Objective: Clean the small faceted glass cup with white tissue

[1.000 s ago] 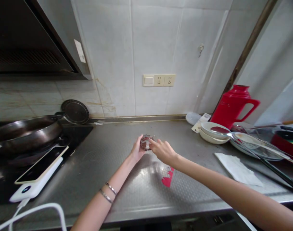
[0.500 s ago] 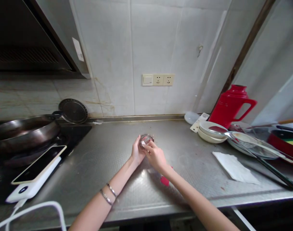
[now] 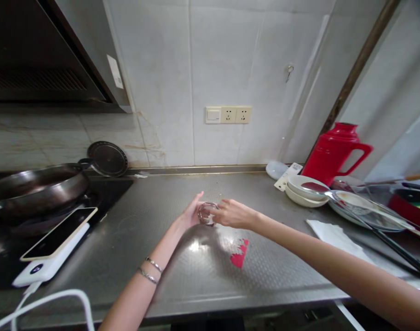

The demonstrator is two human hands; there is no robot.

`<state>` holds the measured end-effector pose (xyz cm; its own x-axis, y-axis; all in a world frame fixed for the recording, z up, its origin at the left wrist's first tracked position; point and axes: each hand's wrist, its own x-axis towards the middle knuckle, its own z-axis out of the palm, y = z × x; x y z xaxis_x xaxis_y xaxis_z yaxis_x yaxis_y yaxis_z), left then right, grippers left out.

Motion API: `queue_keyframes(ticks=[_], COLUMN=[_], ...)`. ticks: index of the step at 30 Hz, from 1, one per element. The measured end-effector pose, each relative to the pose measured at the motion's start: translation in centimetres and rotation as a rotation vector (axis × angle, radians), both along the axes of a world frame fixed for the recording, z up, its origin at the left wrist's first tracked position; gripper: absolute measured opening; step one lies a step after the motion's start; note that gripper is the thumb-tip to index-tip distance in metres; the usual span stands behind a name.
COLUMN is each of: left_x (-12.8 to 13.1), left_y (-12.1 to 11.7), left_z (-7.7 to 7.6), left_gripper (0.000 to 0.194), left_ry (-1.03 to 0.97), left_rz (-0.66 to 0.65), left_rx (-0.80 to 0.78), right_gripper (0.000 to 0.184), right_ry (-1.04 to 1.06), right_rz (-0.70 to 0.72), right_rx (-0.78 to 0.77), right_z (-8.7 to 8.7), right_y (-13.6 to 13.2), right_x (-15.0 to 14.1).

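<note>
A small clear glass jar (image 3: 207,214) with something reddish and white inside is held between both hands over the steel counter (image 3: 196,271). My left hand (image 3: 190,214) cups its left side with the fingers curled around it. My right hand (image 3: 232,213) grips the jar's right side and top with pinched fingers. Two thin bracelets ring my left wrist. A red and white scrap (image 3: 239,250) lies on the counter just below my right hand.
A phone on a white power bank (image 3: 54,243) with a white cable lies left, beside a dark wok (image 3: 37,186) on the stove. At the right stand a red jug (image 3: 336,149), stacked bowls (image 3: 304,189), a glass lid with utensils (image 3: 365,207) and a paper napkin (image 3: 334,232).
Both hands with the jar have dropped slightly toward me. My right hand has shifted from over the jar's top to its right side, and the jar has tilted.
</note>
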<state>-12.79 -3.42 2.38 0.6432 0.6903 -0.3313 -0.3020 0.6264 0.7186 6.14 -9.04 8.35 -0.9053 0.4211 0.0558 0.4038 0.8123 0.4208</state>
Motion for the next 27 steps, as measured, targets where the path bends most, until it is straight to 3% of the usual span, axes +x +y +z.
queue_keyframes(ticks=[3,6,12,16,21,24,27], left_x=[0.0,0.3,1.4,2.0,2.7,3.0,3.1], left_y=[-0.1,-0.3,-0.4,-0.6,-1.3,-1.4,-1.3], left_z=[-0.5,-0.7,-0.1,0.1,-0.3,-0.8,-1.3], left_gripper=[0.040,0.030,0.027,0.025,0.024,0.026,0.028], left_ry=[0.091,0.083,-0.023,-0.090,-0.126,-0.129,-0.059], left_rz=[-0.071,-0.059,0.305,0.485,0.582,0.625,0.655], left_rx=[-0.041,-0.033,0.088,0.109,0.133,0.157,0.172], right_gripper=[0.020,0.017,0.024,0.037,0.048,0.038,0.022], right_ry=[-0.088,-0.086,0.050,0.183,0.454,0.671,0.926], right_rz=[0.108,0.052,-0.328,-0.540,-0.723,-0.747,-0.685], right_rx=[0.081,0.109,0.090,-0.030,-0.232,-0.347,-0.483], right_z=[-0.4,-0.6,-1.2,-2.4,-4.1,-4.7,-5.3], right_y=[0.5,0.6,-0.4,-1.5,-2.5,-2.3,-1.4], right_x=[-0.2,-0.3,-1.4,-2.7,-4.8,-6.0,-6.6])
